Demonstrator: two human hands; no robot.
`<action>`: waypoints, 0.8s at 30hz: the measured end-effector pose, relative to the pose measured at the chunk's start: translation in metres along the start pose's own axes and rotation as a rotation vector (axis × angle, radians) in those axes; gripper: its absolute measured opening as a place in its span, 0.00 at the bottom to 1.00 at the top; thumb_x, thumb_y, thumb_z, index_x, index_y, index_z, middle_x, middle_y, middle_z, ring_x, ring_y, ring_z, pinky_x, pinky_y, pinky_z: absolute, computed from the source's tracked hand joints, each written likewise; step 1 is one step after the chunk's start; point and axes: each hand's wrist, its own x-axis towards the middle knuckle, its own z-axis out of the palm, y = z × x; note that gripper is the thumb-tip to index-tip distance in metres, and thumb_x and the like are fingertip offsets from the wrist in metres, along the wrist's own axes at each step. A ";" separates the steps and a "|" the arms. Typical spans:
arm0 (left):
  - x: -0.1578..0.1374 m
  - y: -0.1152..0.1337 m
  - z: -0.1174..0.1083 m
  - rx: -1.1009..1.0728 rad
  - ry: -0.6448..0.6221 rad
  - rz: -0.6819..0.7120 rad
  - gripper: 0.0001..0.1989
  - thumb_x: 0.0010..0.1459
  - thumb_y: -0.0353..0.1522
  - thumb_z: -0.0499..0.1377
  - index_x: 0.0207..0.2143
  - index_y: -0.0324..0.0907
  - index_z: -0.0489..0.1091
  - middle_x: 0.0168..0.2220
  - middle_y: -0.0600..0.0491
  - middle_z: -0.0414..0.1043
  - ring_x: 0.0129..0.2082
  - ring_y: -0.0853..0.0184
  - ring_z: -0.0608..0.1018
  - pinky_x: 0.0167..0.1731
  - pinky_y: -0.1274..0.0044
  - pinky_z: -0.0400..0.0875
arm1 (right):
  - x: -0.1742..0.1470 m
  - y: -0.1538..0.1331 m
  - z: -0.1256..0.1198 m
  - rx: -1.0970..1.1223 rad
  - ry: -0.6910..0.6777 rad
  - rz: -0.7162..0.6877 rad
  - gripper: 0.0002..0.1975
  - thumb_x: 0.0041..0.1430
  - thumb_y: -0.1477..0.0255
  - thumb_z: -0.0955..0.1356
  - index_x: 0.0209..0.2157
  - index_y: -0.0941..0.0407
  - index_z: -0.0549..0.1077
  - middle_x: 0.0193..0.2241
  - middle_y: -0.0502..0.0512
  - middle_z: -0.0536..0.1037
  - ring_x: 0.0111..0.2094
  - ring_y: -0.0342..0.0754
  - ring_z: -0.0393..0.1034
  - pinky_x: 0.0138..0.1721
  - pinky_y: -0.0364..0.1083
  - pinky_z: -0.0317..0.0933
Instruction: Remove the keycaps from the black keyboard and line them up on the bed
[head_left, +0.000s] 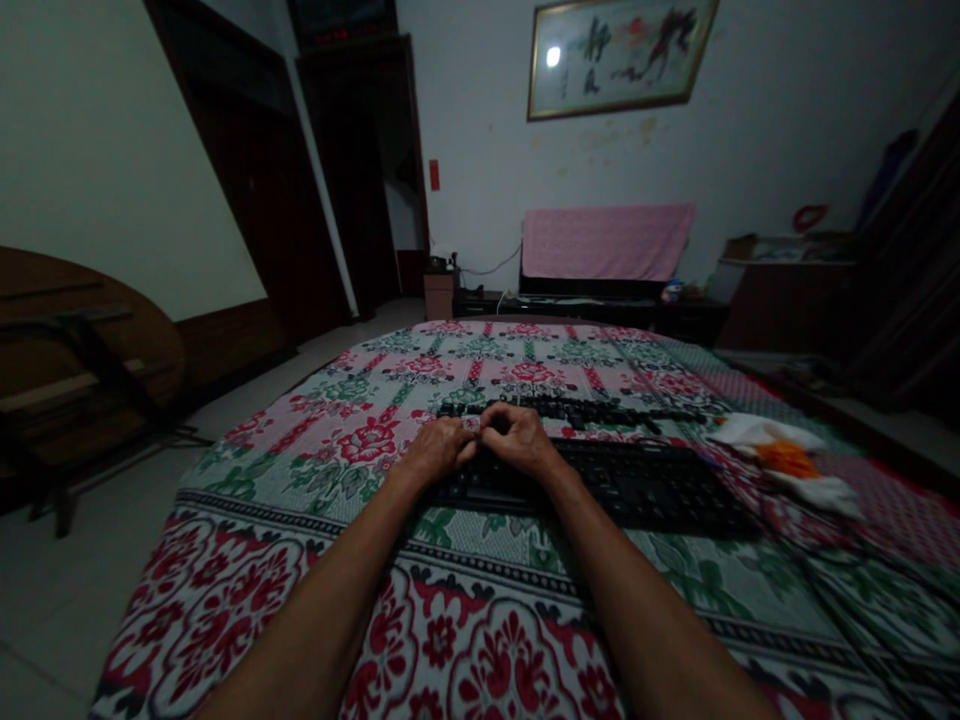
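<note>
A: What is hardest to make out?

B: The spot where the hands meet; the left hand [441, 452] and the right hand [525, 440] come together over the keyboard [652, 485], and whatever may sit between the fingertips is too small and dim to tell

A: Are the fingers gripping anything, then?

B: I cannot tell, for either hand; the right thumb and forefinger curve toward each other in a loop, and the left fingers bend in close beside them

A: How much of the keyboard is hidden?

B: A stretch toward its left end, under the hands and right wrist; its key markings sink into the dark; both forearms are cut off by the bottom edge of the view

A: Where does it lie relative to the fingers?

B: Beneath them, on the patterned cloth [360, 390]; its longer uncovered part reaches out to the right of the right hand

A: And around it?

B: A row of small black pieces [600, 412] lies just beyond, partly behind the right hand, its shapes blurring together; to the right sits a white bundle [829, 493] with something orange [786, 459], hard to identify, near dark cables [832, 600] that run out of view
</note>
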 end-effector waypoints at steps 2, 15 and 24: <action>0.000 -0.002 0.000 -0.086 0.003 -0.018 0.14 0.55 0.34 0.50 0.32 0.42 0.75 0.30 0.49 0.72 0.31 0.66 0.72 0.34 0.76 0.64 | 0.002 0.002 -0.001 0.028 0.057 0.030 0.06 0.44 0.72 0.64 0.25 0.58 0.72 0.22 0.49 0.73 0.25 0.41 0.65 0.29 0.40 0.59; 0.025 -0.036 0.008 -0.141 0.064 -0.317 0.14 0.49 0.31 0.54 0.37 0.44 0.75 0.35 0.51 0.75 0.38 0.63 0.74 0.40 0.76 0.65 | 0.005 0.023 -0.008 -0.091 0.305 0.188 0.07 0.44 0.70 0.64 0.25 0.56 0.72 0.21 0.50 0.73 0.23 0.44 0.65 0.31 0.43 0.59; 0.056 -0.045 0.017 -0.094 0.068 -0.183 0.14 0.47 0.33 0.58 0.38 0.44 0.75 0.44 0.50 0.71 0.45 0.62 0.70 0.47 0.74 0.62 | 0.003 0.025 -0.005 -0.090 0.309 0.198 0.06 0.44 0.71 0.64 0.25 0.56 0.72 0.19 0.49 0.72 0.22 0.43 0.64 0.29 0.42 0.59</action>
